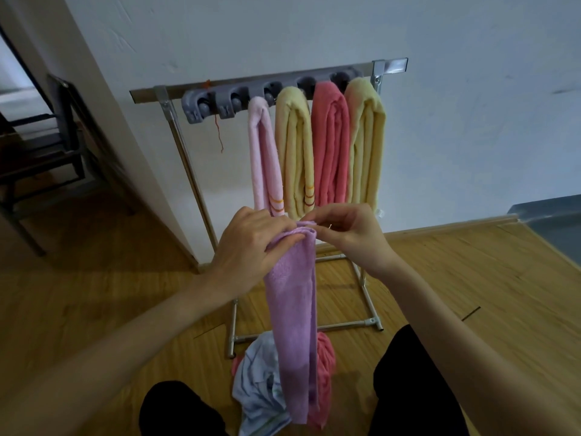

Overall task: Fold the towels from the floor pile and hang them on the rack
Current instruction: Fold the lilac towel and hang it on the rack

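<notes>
Standing against the white wall, the metal rack [185, 158] carries a grey holder bar [239, 99] from which four folded towels hang side by side: a pale pink towel [264, 158], a yellow towel [294, 152], a coral towel [330, 146] and a second yellow towel [366, 143] at the right end. The two holder slots at the left are bare, with a red thread [218, 133] dangling below them. A dark chair [47, 143] sits beyond the wall corner on the left. On the wooden floor [471, 278], between the person's dark-clad knees and just in front of the rack's base, lies the floor pile [264, 388], a white striped cloth over a coral one.

A folded purple towel [295, 309] hangs in front of the rack, its lower end covering part of the pile. The left hand [251, 247] is closed around its top, fingers wrapped over the folded edge. The right hand [349, 231] pinches the same top edge between thumb and fingertips.
</notes>
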Demonstrator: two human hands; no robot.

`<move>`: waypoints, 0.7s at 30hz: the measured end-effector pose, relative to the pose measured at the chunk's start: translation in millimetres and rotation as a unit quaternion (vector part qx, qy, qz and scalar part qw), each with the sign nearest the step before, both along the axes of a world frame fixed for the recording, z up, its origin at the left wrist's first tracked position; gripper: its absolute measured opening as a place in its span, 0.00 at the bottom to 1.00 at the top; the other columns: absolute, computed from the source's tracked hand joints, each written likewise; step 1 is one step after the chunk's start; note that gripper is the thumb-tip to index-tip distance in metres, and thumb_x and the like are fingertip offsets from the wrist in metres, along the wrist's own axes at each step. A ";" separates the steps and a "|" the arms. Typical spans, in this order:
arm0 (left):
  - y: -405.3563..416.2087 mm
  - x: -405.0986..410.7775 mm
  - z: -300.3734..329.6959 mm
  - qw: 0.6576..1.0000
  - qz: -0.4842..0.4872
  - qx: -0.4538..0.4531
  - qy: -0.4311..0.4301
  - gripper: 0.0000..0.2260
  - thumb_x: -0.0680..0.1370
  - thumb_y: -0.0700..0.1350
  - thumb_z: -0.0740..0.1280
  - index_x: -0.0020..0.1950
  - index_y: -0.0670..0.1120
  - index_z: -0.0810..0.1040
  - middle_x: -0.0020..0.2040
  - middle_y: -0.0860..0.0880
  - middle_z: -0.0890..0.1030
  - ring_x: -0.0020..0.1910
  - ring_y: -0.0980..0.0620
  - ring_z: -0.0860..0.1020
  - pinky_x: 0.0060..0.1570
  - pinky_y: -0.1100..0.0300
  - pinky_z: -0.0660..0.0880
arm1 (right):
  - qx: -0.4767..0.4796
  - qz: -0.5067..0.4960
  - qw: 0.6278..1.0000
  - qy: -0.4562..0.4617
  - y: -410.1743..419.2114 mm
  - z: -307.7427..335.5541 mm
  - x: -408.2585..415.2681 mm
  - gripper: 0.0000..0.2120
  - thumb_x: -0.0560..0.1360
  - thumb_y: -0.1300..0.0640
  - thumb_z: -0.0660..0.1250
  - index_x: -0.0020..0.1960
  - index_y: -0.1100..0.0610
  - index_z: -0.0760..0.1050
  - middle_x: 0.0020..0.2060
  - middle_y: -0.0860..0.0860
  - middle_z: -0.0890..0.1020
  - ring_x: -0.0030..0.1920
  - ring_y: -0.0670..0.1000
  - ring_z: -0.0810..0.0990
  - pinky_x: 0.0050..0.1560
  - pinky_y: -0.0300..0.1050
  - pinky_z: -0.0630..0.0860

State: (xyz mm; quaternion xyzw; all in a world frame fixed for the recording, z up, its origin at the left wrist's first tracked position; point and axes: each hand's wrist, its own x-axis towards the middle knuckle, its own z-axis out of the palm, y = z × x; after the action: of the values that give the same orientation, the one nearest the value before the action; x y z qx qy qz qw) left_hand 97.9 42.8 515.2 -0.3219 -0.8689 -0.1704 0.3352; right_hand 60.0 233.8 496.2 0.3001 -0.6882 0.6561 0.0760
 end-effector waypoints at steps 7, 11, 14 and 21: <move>1.2 -2.3 -6.3 0.998 0.055 0.024 -0.015 0.16 0.77 0.56 0.62 0.50 0.46 0.81 0.40 0.49 0.82 0.40 0.57 0.72 0.47 0.72 0.60 | -0.033 0.002 0.997 -0.068 -4.3 -0.5 4.8 0.08 0.74 0.63 0.69 0.52 0.64 0.82 0.46 0.56 0.85 0.51 0.54 0.83 0.55 0.51 0.79; 3.9 -5.0 -4.6 0.995 0.082 0.038 -0.032 0.16 0.77 0.57 0.61 0.50 0.47 0.81 0.41 0.49 0.83 0.40 0.51 0.76 0.43 0.64 0.70 | -0.077 0.044 0.990 -0.111 -4.3 -1.6 9.3 0.10 0.75 0.66 0.67 0.55 0.65 0.80 0.50 0.58 0.84 0.54 0.53 0.82 0.57 0.45 0.77; 7.4 -9.0 -1.2 0.993 0.097 0.049 -0.048 0.15 0.77 0.57 0.61 0.49 0.48 0.80 0.40 0.50 0.82 0.40 0.50 0.76 0.41 0.58 0.74 | -0.081 0.028 0.992 -0.090 -6.2 -2.9 10.5 0.13 0.72 0.70 0.69 0.56 0.65 0.79 0.50 0.59 0.84 0.52 0.56 0.82 0.56 0.49 0.79; 5.2 -10.3 -11.6 0.990 0.067 0.115 -0.039 0.15 0.73 0.56 0.69 0.51 0.45 0.78 0.44 0.54 0.77 0.45 0.53 0.75 0.47 0.62 0.72 | -0.075 -0.039 0.994 -0.075 -15.8 -5.7 8.1 0.11 0.73 0.70 0.68 0.56 0.65 0.79 0.45 0.54 0.84 0.46 0.48 0.83 0.48 0.43 0.81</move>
State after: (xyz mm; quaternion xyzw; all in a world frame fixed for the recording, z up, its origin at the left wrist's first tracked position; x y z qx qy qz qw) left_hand 87.6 48.0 503.6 -0.2151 -0.8756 -0.2584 0.3468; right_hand 68.1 218.0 490.5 0.2167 -0.6516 0.7234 0.0718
